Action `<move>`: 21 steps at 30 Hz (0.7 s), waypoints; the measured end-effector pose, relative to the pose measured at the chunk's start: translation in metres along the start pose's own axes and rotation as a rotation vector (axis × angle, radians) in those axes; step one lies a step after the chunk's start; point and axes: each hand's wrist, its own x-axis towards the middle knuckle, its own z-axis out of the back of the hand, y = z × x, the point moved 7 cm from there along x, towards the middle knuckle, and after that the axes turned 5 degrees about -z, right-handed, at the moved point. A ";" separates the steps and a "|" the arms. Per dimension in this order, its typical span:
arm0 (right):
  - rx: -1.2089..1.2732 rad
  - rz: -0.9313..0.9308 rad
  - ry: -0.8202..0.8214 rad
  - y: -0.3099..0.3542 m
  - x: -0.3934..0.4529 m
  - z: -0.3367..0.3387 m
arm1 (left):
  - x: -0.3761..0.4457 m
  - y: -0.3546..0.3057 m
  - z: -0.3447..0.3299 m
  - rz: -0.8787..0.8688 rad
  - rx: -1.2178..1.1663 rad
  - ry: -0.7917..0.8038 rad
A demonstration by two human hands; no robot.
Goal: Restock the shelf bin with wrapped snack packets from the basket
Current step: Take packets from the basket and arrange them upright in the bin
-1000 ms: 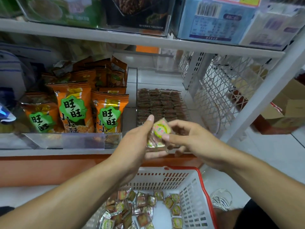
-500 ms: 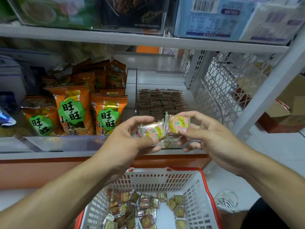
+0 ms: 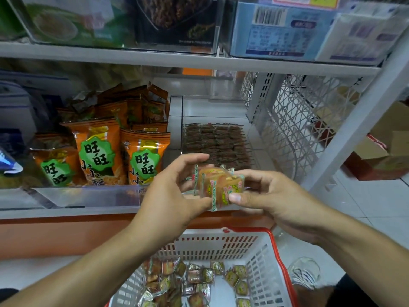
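Note:
A small stack of wrapped snack packets (image 3: 218, 187) sits between my two hands in front of the shelf edge. My left hand (image 3: 170, 196) holds its left side with curled fingers and thumb. My right hand (image 3: 265, 196) pinches its right side, thumb on the front packet. Behind them stands the clear shelf bin (image 3: 252, 138), with rows of brown packets (image 3: 215, 145) lined up inside. Below, the white basket (image 3: 221, 244) with a red rim holds several loose wrapped packets (image 3: 199, 282).
Orange snack bags (image 3: 141, 156) fill the bin to the left. A white shelf board (image 3: 177, 56) runs overhead with boxes on it. A white lattice side panel (image 3: 294, 129) and post (image 3: 358, 120) close the right side. A cardboard box (image 3: 385, 147) lies on the tiled floor.
The packets held apart in each hand half a second ago are now pressed together into one stack between both hands. The view has shifted slightly.

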 end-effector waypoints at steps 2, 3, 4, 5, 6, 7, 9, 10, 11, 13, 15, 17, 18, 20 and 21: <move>0.004 -0.013 -0.024 -0.001 0.000 0.002 | 0.000 0.002 -0.002 0.019 -0.065 0.051; 0.016 -0.017 -0.030 -0.001 0.000 0.002 | 0.001 0.002 -0.003 0.021 -0.089 0.078; 0.037 -0.017 -0.023 0.000 0.000 0.001 | 0.001 0.001 -0.004 0.020 -0.106 0.104; 0.063 -0.019 -0.009 0.001 -0.001 0.000 | 0.000 0.001 -0.005 0.021 -0.120 0.129; 0.088 -0.024 0.002 0.003 -0.002 -0.002 | 0.000 0.001 -0.005 0.027 -0.128 0.147; 0.110 -0.032 0.005 0.003 -0.003 -0.002 | 0.000 0.002 -0.005 0.033 -0.132 0.157; 0.150 -0.051 0.004 0.004 -0.004 -0.001 | 0.002 0.001 -0.003 0.024 -0.122 0.141; 0.171 -0.067 0.012 0.004 -0.004 -0.001 | 0.003 0.000 -0.001 0.013 -0.117 0.126; 0.195 -0.088 0.030 0.003 -0.004 -0.002 | 0.004 -0.002 0.001 -0.001 -0.119 0.114; 0.262 -0.132 0.085 0.001 -0.005 -0.007 | 0.006 -0.005 0.003 -0.022 -0.129 0.106; 0.323 -0.159 0.138 0.000 -0.007 -0.011 | 0.006 -0.009 0.002 -0.043 -0.125 0.104; 0.372 -0.166 0.165 0.000 -0.008 -0.013 | 0.006 -0.013 0.004 -0.064 -0.104 0.073; 0.401 -0.165 0.167 -0.001 -0.008 -0.014 | 0.005 -0.013 0.005 -0.070 -0.098 0.058; 0.440 -0.150 0.152 -0.002 -0.007 -0.014 | 0.004 -0.012 0.006 -0.081 -0.115 0.055; 0.439 -0.136 0.141 -0.003 -0.007 -0.014 | 0.001 -0.010 0.004 -0.069 -0.164 0.067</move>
